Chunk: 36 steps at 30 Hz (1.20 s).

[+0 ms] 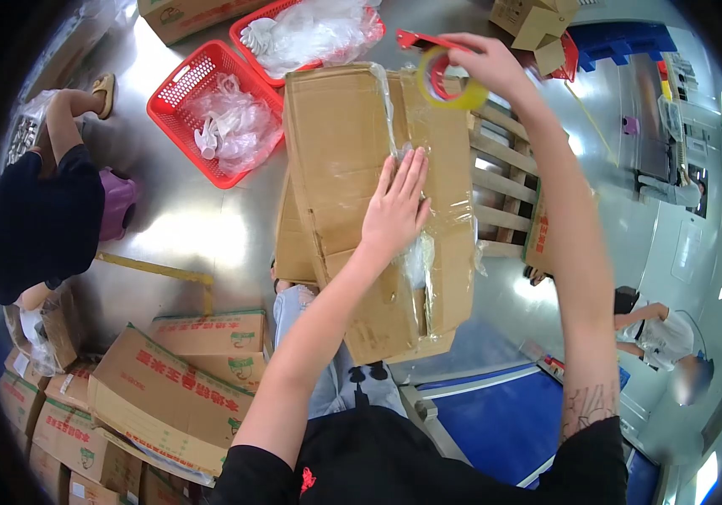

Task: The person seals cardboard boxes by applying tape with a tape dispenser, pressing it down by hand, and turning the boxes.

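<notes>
Below me lies a brown cardboard box (340, 160), worn, with clear tape running along its top seam and peeling up in places. My left hand (396, 202) rests flat on the taped seam, fingers stretched out and holding nothing. At the box's far right corner, my right hand (489, 66) grips a red tape dispenser (415, 39) that carries a roll of yellowish clear tape (453, 91). The roll hangs just over the box's edge. Whether a strip of tape runs from the roll to the box cannot be made out.
Red plastic baskets (177, 88) holding white items in plastic bags stand beyond the box. A wooden pallet (500, 181) lies to its right. Printed cartons (175, 396) are stacked at lower left. One person (49, 210) sits at left; another (660, 328) is at right.
</notes>
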### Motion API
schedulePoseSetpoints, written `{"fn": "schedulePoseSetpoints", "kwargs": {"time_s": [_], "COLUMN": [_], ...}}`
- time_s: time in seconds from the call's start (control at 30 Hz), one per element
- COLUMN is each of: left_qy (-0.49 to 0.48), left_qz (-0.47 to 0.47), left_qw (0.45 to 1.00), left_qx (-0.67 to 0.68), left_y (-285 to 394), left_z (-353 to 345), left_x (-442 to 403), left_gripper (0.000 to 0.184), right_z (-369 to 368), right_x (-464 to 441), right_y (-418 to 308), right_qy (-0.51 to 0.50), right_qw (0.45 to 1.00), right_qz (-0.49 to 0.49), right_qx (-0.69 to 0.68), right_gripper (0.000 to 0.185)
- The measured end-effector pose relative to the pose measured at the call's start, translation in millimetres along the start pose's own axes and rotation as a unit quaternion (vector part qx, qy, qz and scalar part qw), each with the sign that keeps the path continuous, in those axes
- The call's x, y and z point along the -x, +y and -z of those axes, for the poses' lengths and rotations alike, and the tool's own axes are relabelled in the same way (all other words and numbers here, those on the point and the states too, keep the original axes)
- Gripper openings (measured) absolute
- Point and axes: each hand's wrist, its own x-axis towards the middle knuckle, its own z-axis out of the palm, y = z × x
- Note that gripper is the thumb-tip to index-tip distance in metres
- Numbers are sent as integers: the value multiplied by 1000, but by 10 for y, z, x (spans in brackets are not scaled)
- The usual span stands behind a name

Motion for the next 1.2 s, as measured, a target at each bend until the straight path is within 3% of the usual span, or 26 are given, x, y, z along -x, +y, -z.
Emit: {"fn": "schedulePoseSetpoints", "kwargs": {"time_s": [0.07, 0.13, 0.27, 0.3, 0.33, 0.4, 0.47, 0.67, 0.73, 0.9, 0.97, 1.2], "left_qy": [-5, -1, 4, -1, 1, 4, -1, 15, 19, 56, 61, 60], "left_qz": [2, 3, -2, 0, 0, 1, 6, 11, 7, 48, 57, 60], "left_qw": [1000, 1000, 1000, 1000, 1000, 1000, 1000, 998, 998, 993, 993, 994], "left_qx": [-1, 9, -4, -3, -4, -1, 20, 68, 64, 94, 86, 65], "left_y": [-20, -34, -42, -50, -62, -49, -47, -38, -48, -27, -31, -21], "left_z": [4, -2, 13, 12, 11, -3, 3, 32, 41, 70, 37, 40], "left_x": [-6, 3, -14, 4, -16, -10, -23, -9, -24, 11, -2, 16], "left_gripper": [73, 73, 75, 75, 75, 75, 73, 79, 79, 79, 79, 76], "right_z": [-70, -112, -290, -170, -226, -316, -377, -358, -420, -357, -392, -377], "right_x": [-466, -750, -1016, -931, -908, -922, -830, -718, -617, -507, -404, -402], "right_y": [-68, -288, -351, -599, -620, -599, -489, -432, -451, -139, -23, 5], "right_qy": [-43, -138, -135, -226, -228, -209, -188, -236, -174, -177, -124, -123], "right_qw": [998, 983, 964, 961, 961, 956, 957, 931, 956, 958, 969, 975], "right_qz": [-20, -101, -13, -28, -29, -130, -175, -177, -178, -212, -209, -182], "right_qx": [-34, 61, 231, 157, 156, 158, 135, 217, 153, 77, -33, -19], "right_gripper": [41, 43, 38, 33, 33, 29, 44, 31, 28, 26, 27, 31]}}
